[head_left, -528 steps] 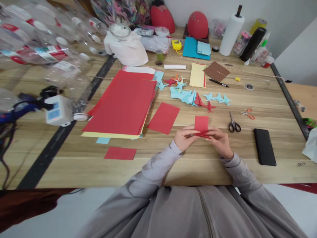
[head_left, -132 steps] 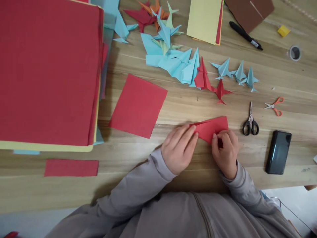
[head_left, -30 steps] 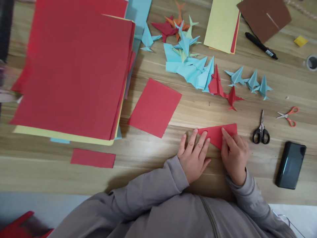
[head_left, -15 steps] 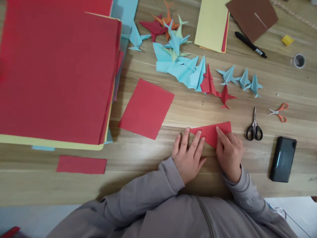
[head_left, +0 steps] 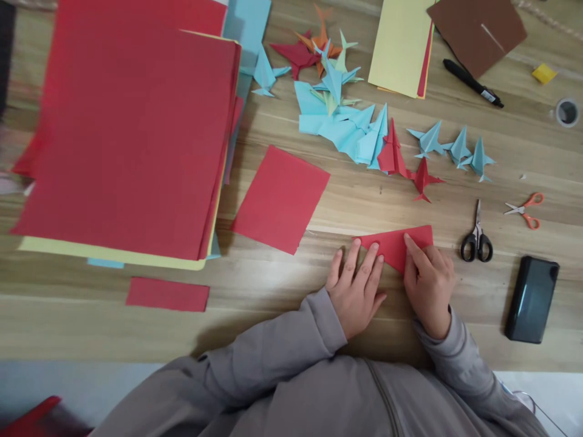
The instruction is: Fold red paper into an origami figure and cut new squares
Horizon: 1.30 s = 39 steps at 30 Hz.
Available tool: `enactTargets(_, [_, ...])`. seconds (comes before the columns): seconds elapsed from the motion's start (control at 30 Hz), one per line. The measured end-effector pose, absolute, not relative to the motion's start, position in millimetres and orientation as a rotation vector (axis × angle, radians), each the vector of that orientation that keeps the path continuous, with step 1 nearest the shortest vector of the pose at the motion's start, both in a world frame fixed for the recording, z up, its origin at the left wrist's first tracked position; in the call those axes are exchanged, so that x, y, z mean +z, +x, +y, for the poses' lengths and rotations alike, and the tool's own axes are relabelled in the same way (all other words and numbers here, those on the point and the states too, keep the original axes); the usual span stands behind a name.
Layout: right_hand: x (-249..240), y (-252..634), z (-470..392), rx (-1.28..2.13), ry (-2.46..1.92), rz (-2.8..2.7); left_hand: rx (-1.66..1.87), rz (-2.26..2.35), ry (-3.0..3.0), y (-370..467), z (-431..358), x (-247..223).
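Pressing a folded red paper [head_left: 395,247] flat on the wooden surface [head_left: 282,297], the left hand [head_left: 357,291] lies open-fingered while the right hand [head_left: 428,282] pins the crease with its forefinger. Both hands have barely shifted in the last second; black scissors [head_left: 476,238] lie just right.

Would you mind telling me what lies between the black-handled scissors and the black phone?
Only bare wooden table lies between the black-handled scissors and the black phone, as the head view shows.
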State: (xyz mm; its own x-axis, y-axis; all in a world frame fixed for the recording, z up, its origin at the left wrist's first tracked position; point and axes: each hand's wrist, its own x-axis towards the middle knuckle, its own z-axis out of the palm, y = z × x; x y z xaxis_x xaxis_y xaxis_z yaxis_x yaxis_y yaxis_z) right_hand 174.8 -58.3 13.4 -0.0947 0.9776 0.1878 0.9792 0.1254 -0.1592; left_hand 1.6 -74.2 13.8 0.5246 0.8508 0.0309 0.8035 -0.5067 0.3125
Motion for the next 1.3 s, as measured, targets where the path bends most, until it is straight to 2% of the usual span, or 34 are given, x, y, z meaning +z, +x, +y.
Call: enactTargets(1.3, [14, 172, -58, -0.002, -1.941, -2.164, 0.364, 1.420, 2.536, -5, -58, 20])
